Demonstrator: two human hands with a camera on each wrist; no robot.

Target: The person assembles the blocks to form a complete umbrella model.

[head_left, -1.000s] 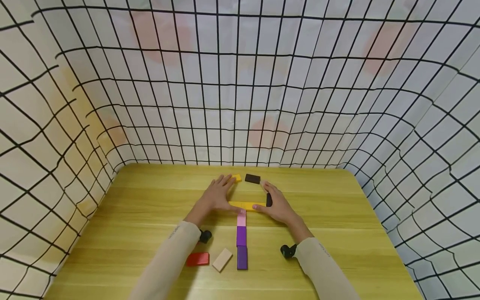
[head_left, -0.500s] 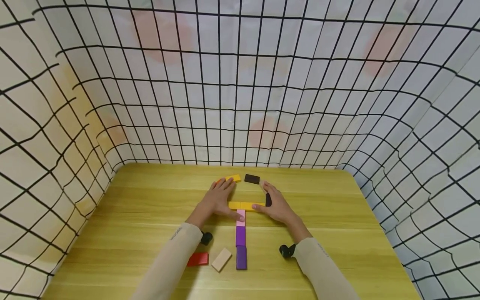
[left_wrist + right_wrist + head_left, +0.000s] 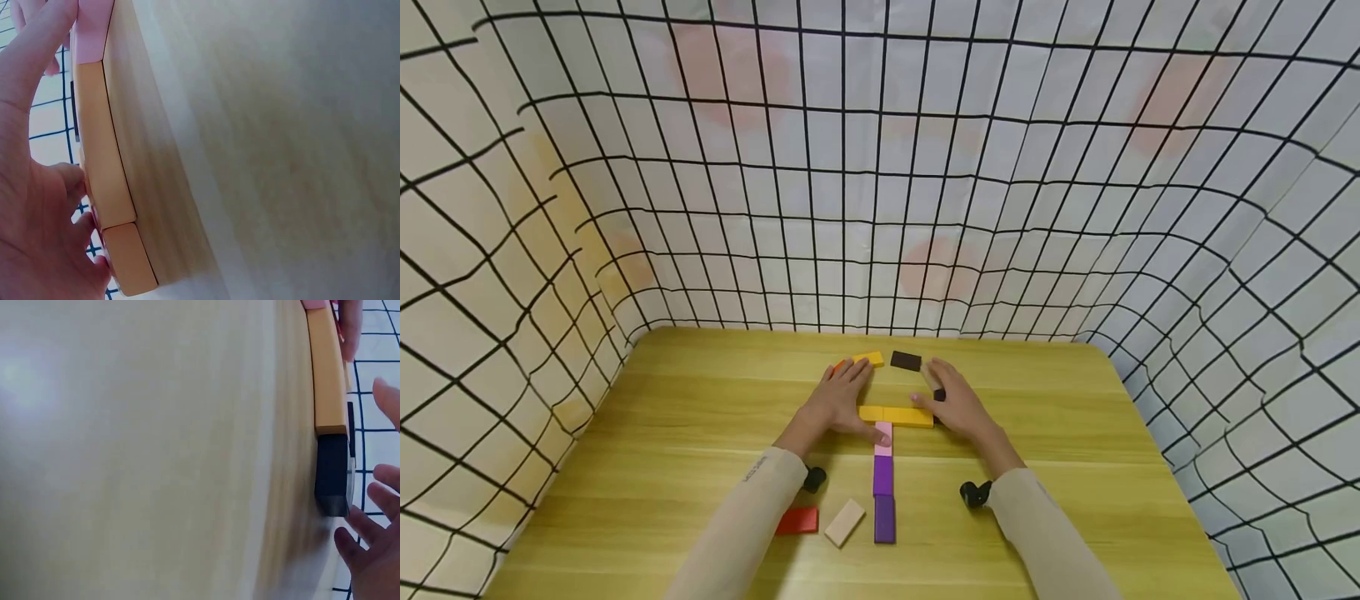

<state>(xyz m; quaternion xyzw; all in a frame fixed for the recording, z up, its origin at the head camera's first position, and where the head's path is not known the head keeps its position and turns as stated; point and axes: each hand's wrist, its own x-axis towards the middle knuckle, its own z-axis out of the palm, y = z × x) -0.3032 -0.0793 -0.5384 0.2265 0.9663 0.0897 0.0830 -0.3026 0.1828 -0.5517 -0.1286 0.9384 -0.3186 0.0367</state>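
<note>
Between your hands: yellow bar [image 3: 896,414] caps the purple stem [image 3: 883,475]. Left hand [image 3: 838,398] flat, right hand [image 3: 958,406] nudging black block [image 3: 332,474]; loose blocks remain.

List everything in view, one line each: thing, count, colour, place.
Table: 1, light wood, under everything.
Backdrop: 1, white with black grid, around the table.
Yellow bar: 2 blocks end to end, yellow, centre, crossing the column top.
Column: 3 blocks, pink, purple, dark purple, running toward the person.
Black blocks: 2, one far centre, one at right hand.
Orange block: 1, far centre.
Red block: 1, near left.
Beige block: 1, beside the red.
Left hand: touches bar's left end.
Right hand: at bar's right end.
</note>
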